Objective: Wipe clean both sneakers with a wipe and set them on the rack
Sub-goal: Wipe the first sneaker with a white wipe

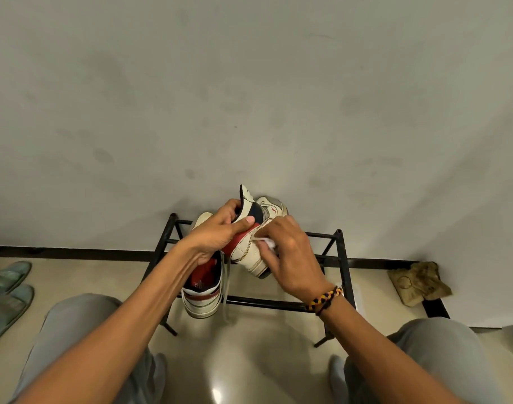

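Note:
I hold a white, red and navy sneaker [256, 228] in the air above a low black metal rack [344, 266]. My left hand [220, 233] grips it at the collar, thumb on the outside. My right hand [290, 258] pinches a small white wipe [268, 243] and presses it against the sneaker's white side panel. The second sneaker [202, 290] of the same colours sits on the rack's left part, heel toward me, with a lace hanging down over the front bar. Much of this sneaker's front is hidden behind my left hand.
The rack stands against a plain grey wall. A pair of grey-green slippers [7, 290] lies on the floor at the far left. A crumpled tan cloth [418, 282] lies on the floor at the right. My knees in grey trousers frame the bottom corners.

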